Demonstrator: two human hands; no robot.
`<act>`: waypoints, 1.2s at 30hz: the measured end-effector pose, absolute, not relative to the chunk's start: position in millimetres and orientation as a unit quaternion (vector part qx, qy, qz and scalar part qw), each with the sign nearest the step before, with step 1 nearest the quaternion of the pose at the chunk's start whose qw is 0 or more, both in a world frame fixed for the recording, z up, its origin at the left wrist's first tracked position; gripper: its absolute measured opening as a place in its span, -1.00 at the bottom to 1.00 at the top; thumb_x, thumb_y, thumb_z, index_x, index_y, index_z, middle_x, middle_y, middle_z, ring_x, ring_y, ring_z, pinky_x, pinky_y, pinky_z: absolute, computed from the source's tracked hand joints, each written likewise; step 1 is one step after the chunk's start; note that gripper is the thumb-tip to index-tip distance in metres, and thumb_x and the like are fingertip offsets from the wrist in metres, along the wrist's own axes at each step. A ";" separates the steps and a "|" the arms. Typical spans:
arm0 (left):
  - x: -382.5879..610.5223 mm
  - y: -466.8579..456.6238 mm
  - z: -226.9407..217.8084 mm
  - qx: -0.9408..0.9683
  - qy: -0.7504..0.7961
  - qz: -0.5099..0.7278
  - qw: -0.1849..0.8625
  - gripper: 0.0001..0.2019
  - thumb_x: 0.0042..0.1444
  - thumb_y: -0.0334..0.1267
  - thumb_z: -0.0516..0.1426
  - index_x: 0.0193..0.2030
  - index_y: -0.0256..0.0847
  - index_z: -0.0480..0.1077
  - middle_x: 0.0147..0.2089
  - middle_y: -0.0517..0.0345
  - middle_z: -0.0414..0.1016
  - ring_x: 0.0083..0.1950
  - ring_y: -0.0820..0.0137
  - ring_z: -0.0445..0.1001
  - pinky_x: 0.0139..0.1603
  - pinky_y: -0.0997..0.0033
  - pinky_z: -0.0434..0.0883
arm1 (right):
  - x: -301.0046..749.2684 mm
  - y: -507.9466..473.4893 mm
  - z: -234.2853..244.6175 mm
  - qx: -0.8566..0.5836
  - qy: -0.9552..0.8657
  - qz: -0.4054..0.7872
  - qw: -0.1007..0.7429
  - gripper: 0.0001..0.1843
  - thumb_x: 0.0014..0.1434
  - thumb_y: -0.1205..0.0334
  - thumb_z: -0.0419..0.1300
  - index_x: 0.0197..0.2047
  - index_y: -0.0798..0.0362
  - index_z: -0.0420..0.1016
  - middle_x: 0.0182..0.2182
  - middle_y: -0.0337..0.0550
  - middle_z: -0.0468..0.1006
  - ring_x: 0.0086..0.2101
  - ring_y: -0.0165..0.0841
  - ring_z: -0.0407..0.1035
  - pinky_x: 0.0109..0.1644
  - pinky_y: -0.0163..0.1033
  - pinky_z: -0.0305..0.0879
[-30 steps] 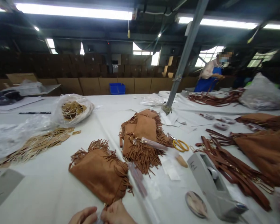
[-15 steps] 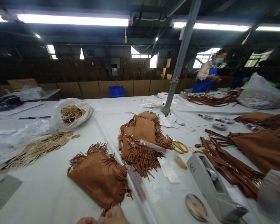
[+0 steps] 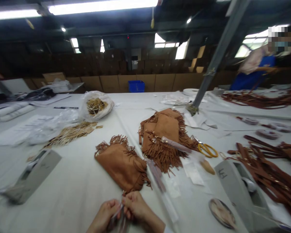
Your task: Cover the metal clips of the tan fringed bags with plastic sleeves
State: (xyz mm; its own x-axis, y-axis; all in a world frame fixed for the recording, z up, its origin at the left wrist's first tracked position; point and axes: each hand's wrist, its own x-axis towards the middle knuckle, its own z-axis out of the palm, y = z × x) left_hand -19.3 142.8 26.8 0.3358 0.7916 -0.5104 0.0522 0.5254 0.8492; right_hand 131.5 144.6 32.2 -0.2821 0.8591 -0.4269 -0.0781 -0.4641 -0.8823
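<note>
Fringed pouch (image 3: 121, 166) lay near worktop (image 3: 70, 194) front edge; left hand (image 3: 109, 208) and right hand (image 3: 135, 205) pinched clear plastic (image 3: 121, 223); wrapping looked unfinished. Strap (image 3: 176, 144) on pouch stack (image 3: 167, 126) was sleeved.

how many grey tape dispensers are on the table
2. One grey tape dispenser is left of the nearest fringed bag; the other dispenser is to its right, nearer than the yellow-handled scissors. More could be hidden under things.
</note>
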 end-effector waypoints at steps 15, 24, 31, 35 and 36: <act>-20.9 136.4 45.2 0.610 0.650 0.235 0.388 -0.78 0.04 -0.20 0.05 -0.58 -0.19 0.29 -0.61 0.24 0.35 -0.51 0.44 0.30 -0.42 0.45 0.11 | 114.8 136.2 39.5 -0.578 -0.341 0.657 0.344 -0.66 0.01 0.12 0.18 -0.69 0.12 0.37 -0.85 -0.33 0.27 -0.80 -0.58 0.03 -0.69 -0.42 -0.14; -21.0 131.5 50.0 0.702 0.652 0.114 0.264 -0.77 0.19 -0.22 -0.07 -0.37 -0.16 0.36 -0.37 0.09 0.52 -0.29 0.31 0.46 -0.31 0.41 0.17 | 104.4 145.1 36.7 -0.558 -0.252 0.705 0.358 -0.63 -0.01 0.11 0.22 -0.69 0.10 0.24 -0.82 -0.41 0.16 -0.78 -0.63 -0.05 -0.69 -0.46 -0.18; -24.4 122.2 41.7 0.746 0.607 0.113 0.251 -0.82 0.19 -0.29 -0.08 -0.23 -0.19 0.32 -0.29 0.02 0.46 -0.22 0.28 0.43 -0.23 0.38 0.24 | 99.8 146.0 34.6 -0.573 -0.223 0.703 0.356 -0.66 -0.02 0.22 0.18 -0.71 0.05 0.16 -0.87 -0.47 0.06 -0.80 -0.63 -0.17 -0.72 -0.44 -0.29; -35.4 117.2 48.0 0.776 0.582 0.084 0.228 -0.80 0.13 -0.42 -0.09 -0.17 -0.20 0.29 -0.24 -0.02 0.44 -0.16 0.24 0.41 -0.19 0.34 0.26 | 96.1 144.3 31.6 -0.576 -0.206 0.704 0.361 -0.64 0.00 0.20 0.19 -0.70 0.04 0.15 -0.86 -0.47 0.06 -0.81 -0.63 -0.17 -0.73 -0.44 -0.31; -40.5 115.8 49.3 0.777 0.582 0.079 0.228 -0.78 0.11 -0.45 -0.09 -0.16 -0.20 0.29 -0.24 -0.02 0.45 -0.16 0.24 0.41 -0.19 0.34 0.27 | 95.9 144.3 31.1 -0.575 -0.201 0.704 0.365 -0.64 0.01 0.19 0.19 -0.69 0.04 0.14 -0.85 -0.47 0.07 -0.80 -0.64 -0.17 -0.72 -0.45 -0.31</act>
State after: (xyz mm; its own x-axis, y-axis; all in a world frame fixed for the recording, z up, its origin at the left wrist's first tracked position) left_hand -40.5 115.8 49.3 0.3104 0.9398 -0.1431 0.8678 -0.2187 0.4461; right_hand 95.9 144.3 31.1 -0.0727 0.7446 -0.6636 -0.2828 -0.6534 -0.7022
